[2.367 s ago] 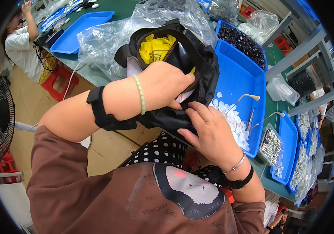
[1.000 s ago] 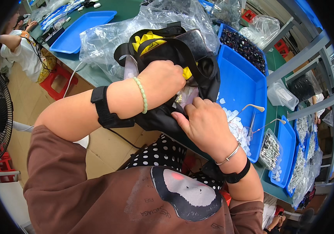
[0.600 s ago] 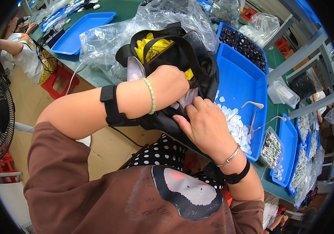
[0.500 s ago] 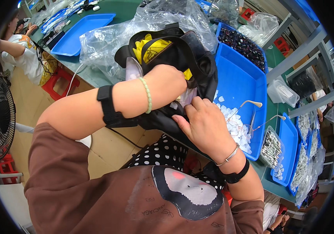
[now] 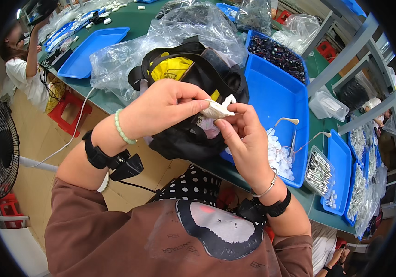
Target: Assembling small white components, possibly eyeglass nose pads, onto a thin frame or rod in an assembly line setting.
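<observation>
Crumpled white wad (image 5: 218, 110): was held above black fabric bag (image 5: 179, 144), at green tabletop's (image 5: 135, 17) near edge.
Left hand (image 5: 163, 104), right hand (image 5: 245, 134): fingers (image 5: 193, 108) were clamped on it.

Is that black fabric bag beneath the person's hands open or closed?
Open: the black fabric bag's mouth gapes, showing a crumpled bright-yellow item and some pale pinkish material inside.

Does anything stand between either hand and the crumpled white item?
Nothing visible does: the left hand and right hand both touch the crumpled white item directly, over the black bag.
</observation>
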A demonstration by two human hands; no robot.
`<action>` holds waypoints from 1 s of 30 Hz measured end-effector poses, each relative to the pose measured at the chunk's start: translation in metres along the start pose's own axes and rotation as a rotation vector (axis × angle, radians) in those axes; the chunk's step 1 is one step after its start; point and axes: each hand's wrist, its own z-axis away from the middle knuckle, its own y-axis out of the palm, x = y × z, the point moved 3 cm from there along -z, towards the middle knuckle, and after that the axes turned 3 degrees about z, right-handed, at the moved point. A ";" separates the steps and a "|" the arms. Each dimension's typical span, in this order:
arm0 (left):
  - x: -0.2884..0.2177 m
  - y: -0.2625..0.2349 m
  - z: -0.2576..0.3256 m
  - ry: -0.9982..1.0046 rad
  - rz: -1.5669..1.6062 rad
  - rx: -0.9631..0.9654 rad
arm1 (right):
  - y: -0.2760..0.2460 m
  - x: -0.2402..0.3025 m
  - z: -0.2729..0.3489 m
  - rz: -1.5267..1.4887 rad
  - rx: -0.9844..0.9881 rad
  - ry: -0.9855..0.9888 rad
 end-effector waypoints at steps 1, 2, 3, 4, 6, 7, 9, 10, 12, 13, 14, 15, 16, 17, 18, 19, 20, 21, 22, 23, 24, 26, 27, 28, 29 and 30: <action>0.003 0.003 -0.001 -0.012 0.077 0.013 | -0.002 -0.001 0.000 0.006 -0.005 -0.003; 0.004 0.004 -0.002 -0.024 0.154 0.026 | -0.005 -0.004 -0.001 0.040 0.002 0.008; 0.001 0.002 -0.002 -0.064 0.121 0.026 | -0.009 -0.007 -0.002 0.074 0.008 0.018; 0.004 0.002 -0.002 -0.061 0.121 0.024 | -0.011 -0.008 -0.002 0.076 0.009 0.015; 0.014 -0.001 -0.004 -0.022 0.165 -0.004 | -0.014 -0.006 -0.003 0.301 -0.032 -0.133; 0.015 -0.001 -0.005 -0.018 0.164 -0.004 | -0.015 -0.006 -0.003 0.303 -0.034 -0.136; 0.015 -0.004 -0.005 -0.019 0.131 -0.079 | -0.015 -0.012 -0.001 0.093 0.001 0.083; 0.014 -0.004 -0.004 -0.015 0.127 -0.080 | -0.015 -0.012 -0.001 0.093 0.000 0.078; 0.013 -0.009 -0.002 -0.020 -0.031 -0.211 | -0.015 -0.016 0.000 -0.166 -0.001 0.239; 0.010 -0.009 0.000 -0.017 -0.033 -0.210 | -0.016 -0.016 0.001 -0.214 0.017 0.268; 0.005 -0.012 0.002 -0.021 -0.126 -0.241 | -0.017 -0.015 0.001 -0.214 0.015 0.265; 0.003 -0.015 0.004 -0.026 -0.219 -0.271 | -0.018 -0.016 0.002 -0.292 0.014 0.303; 0.003 -0.018 0.006 -0.025 -0.224 -0.273 | -0.017 -0.016 0.002 -0.373 0.018 0.339; 0.003 -0.022 0.008 -0.007 -0.194 -0.307 | -0.016 -0.015 0.002 -0.376 0.020 0.336; 0.003 -0.026 0.009 0.011 -0.164 -0.340 | -0.014 -0.013 0.003 -0.381 0.017 0.335; 0.006 -0.028 0.009 0.082 -0.093 -0.365 | -0.013 -0.013 0.004 -0.385 0.015 0.334; 0.006 -0.027 0.007 0.084 -0.096 -0.368 | -0.012 -0.013 0.004 -0.386 0.016 0.329; 0.003 -0.029 0.005 0.197 0.008 -0.478 | -0.012 -0.013 0.003 -0.310 -0.008 0.257; 0.001 -0.032 0.007 0.310 0.110 -0.588 | -0.011 -0.012 0.002 -0.237 -0.030 0.184; -0.003 -0.033 0.010 0.230 0.307 -0.502 | -0.013 -0.011 0.002 -0.211 -0.015 0.176; -0.004 -0.032 0.011 0.233 0.302 -0.506 | -0.013 -0.010 0.001 -0.213 -0.013 0.171; 0.004 -0.023 0.009 0.051 0.626 -0.356 | -0.017 -0.001 -0.003 -0.109 -0.118 0.002; 0.005 -0.020 0.007 0.089 0.637 -0.295 | -0.017 0.005 -0.006 -0.172 -0.102 -0.024; 0.005 -0.018 0.006 0.089 0.638 -0.292 | -0.015 0.011 -0.007 -0.171 -0.105 -0.024; 0.005 -0.014 0.006 0.071 0.580 -0.238 | -0.009 0.016 -0.009 -0.265 -0.100 -0.014; 0.005 -0.009 0.005 0.052 0.522 -0.184 | -0.003 0.019 -0.011 -0.359 -0.094 -0.004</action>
